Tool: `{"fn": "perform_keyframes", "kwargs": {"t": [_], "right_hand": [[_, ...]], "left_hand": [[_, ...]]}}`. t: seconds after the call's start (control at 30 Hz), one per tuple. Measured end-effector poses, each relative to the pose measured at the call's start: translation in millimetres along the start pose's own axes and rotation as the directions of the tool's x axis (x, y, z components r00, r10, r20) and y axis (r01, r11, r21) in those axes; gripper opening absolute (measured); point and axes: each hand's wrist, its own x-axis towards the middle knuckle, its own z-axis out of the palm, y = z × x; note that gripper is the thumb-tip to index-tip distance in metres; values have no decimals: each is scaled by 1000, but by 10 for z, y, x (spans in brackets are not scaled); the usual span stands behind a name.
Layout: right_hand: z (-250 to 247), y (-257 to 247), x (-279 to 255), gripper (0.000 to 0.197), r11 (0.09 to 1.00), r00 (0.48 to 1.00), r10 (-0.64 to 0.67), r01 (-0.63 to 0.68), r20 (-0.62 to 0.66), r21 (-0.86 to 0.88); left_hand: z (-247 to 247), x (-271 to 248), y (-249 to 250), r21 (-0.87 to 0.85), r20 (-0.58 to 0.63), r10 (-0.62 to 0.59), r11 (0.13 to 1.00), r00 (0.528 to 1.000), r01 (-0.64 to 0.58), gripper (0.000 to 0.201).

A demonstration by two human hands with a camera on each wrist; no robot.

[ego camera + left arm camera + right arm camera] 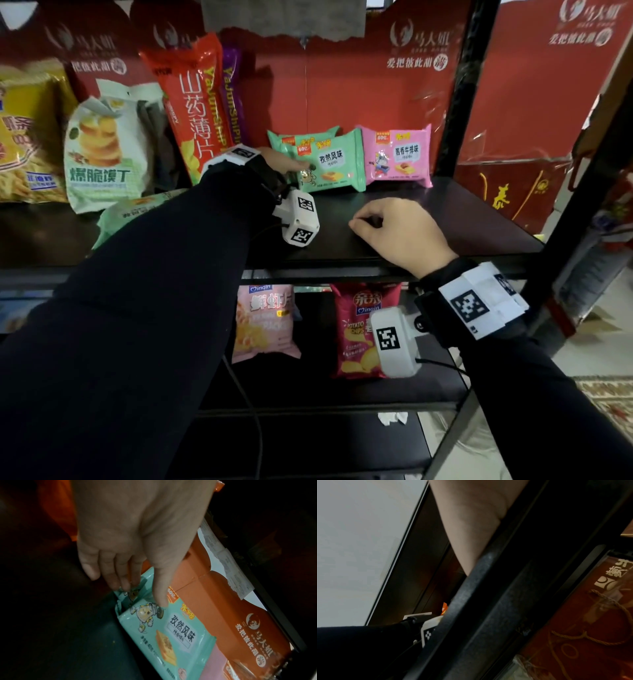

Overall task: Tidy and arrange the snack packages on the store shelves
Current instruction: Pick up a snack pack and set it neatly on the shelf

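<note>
Left wrist view shows the left hand (137, 540) with its thumb on the front green packet (164, 631) and fingers slipped behind it, pinching its edge. The packet stands on the shelf (462, 219) beside a pink packet (397, 156). It looks light, crinkly and slippery, best held by its sealed edges. Only the head view shows the right hand (397, 233), loosely curled and empty on the shelf.

We wear long black sleeves (144, 308) on both arms, each wrist strapped with a black band carrying white boxy camera units (397, 342) printed with black-and-white square markers (468, 306), thin black cables (250, 404) trailing from them, our hands bare.
</note>
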Motion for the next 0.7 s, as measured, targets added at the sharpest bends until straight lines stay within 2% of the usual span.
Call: {"fn": "perform_keyframes", "kwargs": {"t": [0.03,0.1,0.17,0.23,0.37,0.43,0.5,0.53,0.6,0.7], "right_hand": [[0,0,1,23,1000,1000,-2,2,3,-2],[6,2,0,24,1000,1000,-2,2,8,-7],[16,1,-9,24,1000,1000,2,-2,8,-10],[17,0,-15,25,1000,1000,5,-5,7,-14],[5,2,-19,25,1000,1000,5,-5,2,-17],[5,-4,-24,24,1000,1000,2,-2,-1,-17],[3,-11,-24,24,1000,1000,2,-2,-1,-16],[1,-14,-25,24,1000,1000,4,-4,-1,-16],[-1,-15,-24,24,1000,1000,3,-3,-6,-21],[-1,-11,-27,24,1000,1000,-2,2,-14,-18]], "left_hand": [[7,-21,24,11,63,3,1000,998,-3,69],[38,-67,89,46,182,28,998,983,-37,50],[82,-85,145,66,225,19,997,974,-35,50],[123,-26,137,62,198,33,997,980,-46,50],[134,15,65,19,206,49,998,977,-54,33],[111,17,22,26,177,23,999,984,-28,46],[98,62,16,53,231,20,998,973,-33,58],[94,41,24,64,233,13,998,972,-29,50],[85,-20,38,58,148,32,997,988,-41,29],[57,-69,56,4,105,36,999,994,-37,23]]}}
